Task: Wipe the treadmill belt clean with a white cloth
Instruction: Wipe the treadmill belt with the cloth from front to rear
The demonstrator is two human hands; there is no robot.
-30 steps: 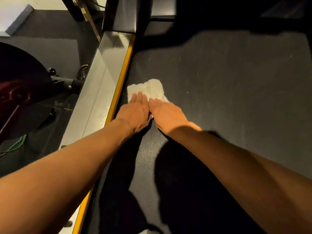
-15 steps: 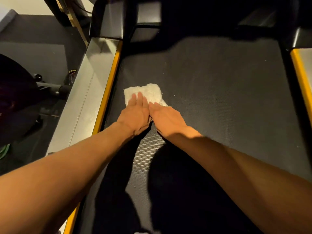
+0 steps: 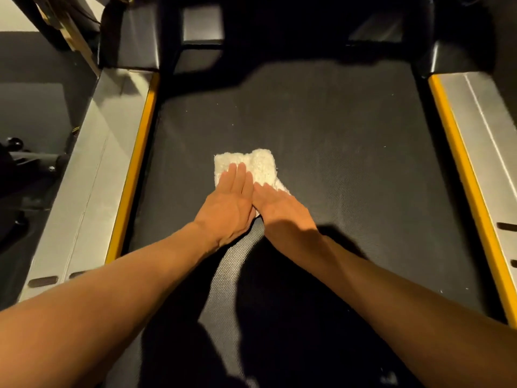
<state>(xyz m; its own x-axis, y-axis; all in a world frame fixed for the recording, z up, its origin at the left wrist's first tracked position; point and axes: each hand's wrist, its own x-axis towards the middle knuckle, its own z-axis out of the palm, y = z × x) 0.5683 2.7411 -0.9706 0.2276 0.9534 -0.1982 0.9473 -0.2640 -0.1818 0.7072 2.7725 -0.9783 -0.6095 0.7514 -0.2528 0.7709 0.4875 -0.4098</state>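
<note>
Left rail (image 3: 92, 169): grey side step with a yellow strip (image 3: 134, 169) along its inner edge; I should keep the cloth on the belt side of that strip.
Belt (image 3: 335, 152): dark and textured, running between the two rails, with pale specks scattered toward its far end and near the right edge.
Cloth (image 3: 260, 166): white and fluffy, folded into a pad, lying on the belt a little left of its middle, well apart from both rails.
My left hand (image 3: 229, 203): flat and released, palm down, fingers together, pressing the near left part of the cloth, not gripping it.
My right hand (image 3: 282, 211): also flat and unclenched, pressing the near right corner, its inner edge touching my left hand.
Doing it well: I judge the step is a wiping stroke; press evenly through both palms, keep the pad flat so it does not bunch, overlap the passes, and work toward the specks further up.
Right rail (image 3: 481, 152): same grey step and yellow strip, partly cut off by the picture's edge.
Hard to see: the near cloth edge is under my hands, my shadow darkens the near belt, and the far end is too dim to judge for dirt.
</note>
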